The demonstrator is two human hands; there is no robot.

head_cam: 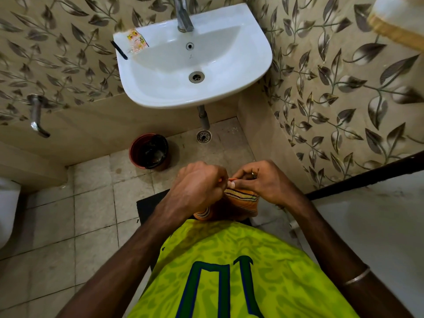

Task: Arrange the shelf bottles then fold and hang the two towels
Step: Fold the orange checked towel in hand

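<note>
An orange towel (241, 203) with striped borders hangs bunched in front of my chest, low in the middle of the view. My left hand (197, 187) and my right hand (261, 182) are close together, both pinching the towel's top edge between fingers and thumb. Most of the cloth is hidden behind my hands and my green shirt. A second towel (394, 19), white with a yellow woven border, shows at the top right corner. No shelf or bottles are in view.
A white washbasin (252, 72) with a metal tap (182, 16) is mounted on the wall ahead; sachets (137, 41) and a black stick (119, 49) lie on its left rim. A red bin (137, 152) stands on the tiled floor. A wall tap (36, 115) juts out at left, a dark rail (367, 173) at right.
</note>
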